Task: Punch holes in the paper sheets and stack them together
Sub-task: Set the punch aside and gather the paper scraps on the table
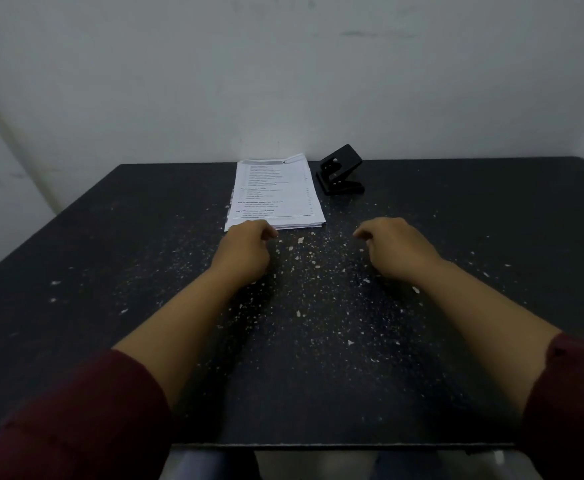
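A stack of printed white paper sheets [276, 194] lies flat at the far middle of the black table [110, 237]. Just right of the stack sits a black hole punch [340, 171] with its lever raised. My left hand [243, 249] rests on the table at the stack's near left corner, fingers curled under, holding nothing. My right hand [396, 247] rests on the table to the right of the stack's near edge, fingers also curled, holding nothing. Both forearms are bare, with dark red sleeves pushed up.
The table top is speckled with several small white paper bits between my hands. A pale wall [283, 81] stands right behind the table's far edge. The table's near edge [318, 445] runs close to my body.
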